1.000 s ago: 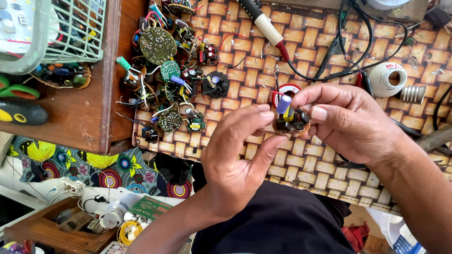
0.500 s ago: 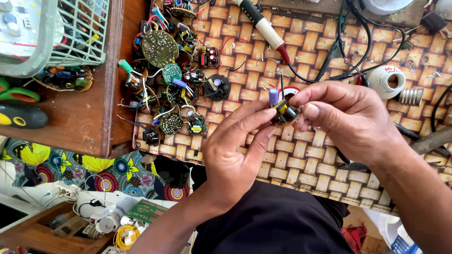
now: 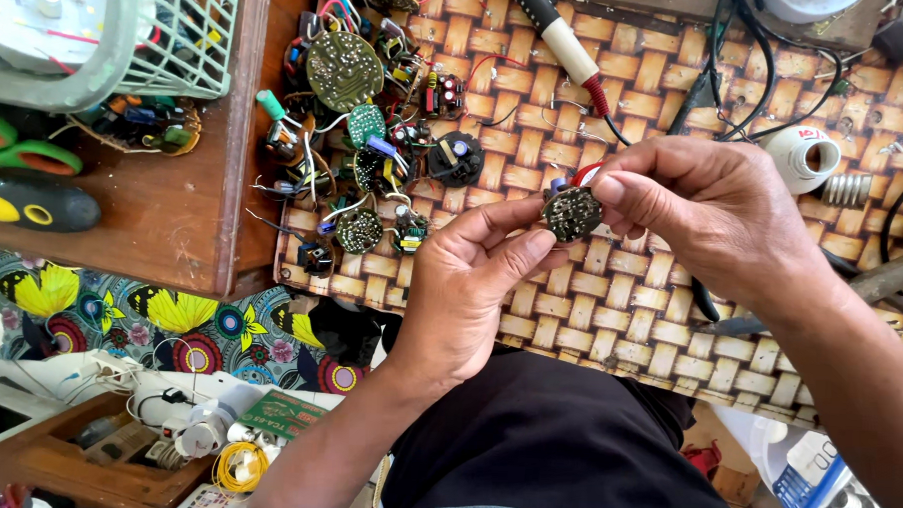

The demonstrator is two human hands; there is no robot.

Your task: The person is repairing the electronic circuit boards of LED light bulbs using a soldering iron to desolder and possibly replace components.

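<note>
Small round circuit board [image 3: 572,212] is held mid-frame above the woven counter [image 3: 610,310], pinched at its rim between left hand [image 3: 470,285] and right hand [image 3: 708,208] fingers. Judged light, stiff, fragile: best gripped by the edge, clear of solder side and components.

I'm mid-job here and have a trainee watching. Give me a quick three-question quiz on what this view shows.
1. True or false: both hands grip the small round circuit board.
2. Multiple choice: the pile of loose circuit boards lies on A) the woven mat, B) the wooden board, C) the patterned cloth.
3. What tool with a white handle and red collar lies on the woven mat above the hands?

Key
1. True: the left hand pinches it from below with thumb and fingers, and the right hand pinches it from the side.
2. A.
3. A soldering iron, its black cable trailing to the right.
</note>
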